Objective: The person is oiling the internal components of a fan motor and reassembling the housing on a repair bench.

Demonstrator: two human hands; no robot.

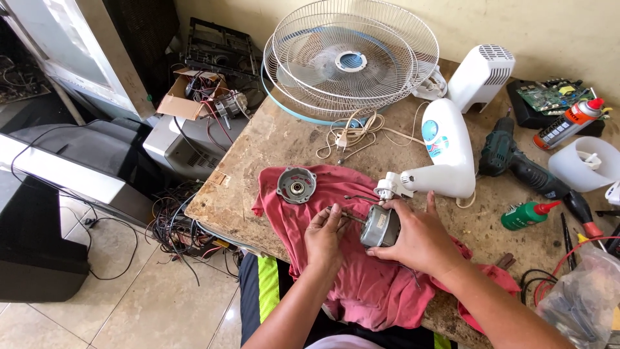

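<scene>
Worn and stained, the workbench [271,139] stands on a tiled floor and carries a red cloth [361,284] spread over its near edge. On that cloth, the right hand [420,239] wraps its fingers around a small grey fan motor [380,227], thumb on the near side, palm covering the motor's right end. The left hand [325,238] pinches the thin steel shaft [345,215] that sticks out of the motor's left end, fingertips pressed together on it. How far the shaft runs under the fingers is hidden.

Just beyond the hands lies a white fan neck [442,152], its plastic joint near the motor. A round grey motor cover [296,185] rests on the cloth, up and to the left. Farther back lean two wire fan guards [352,58], with a coiled cord [352,132] in front of them. To the right sit a dark green drill [513,161], a green bottle [526,214] and a spray can [568,123]. A clear plastic bag [581,297] is cut off at the lower right corner, its contents too blurred to make out.
</scene>
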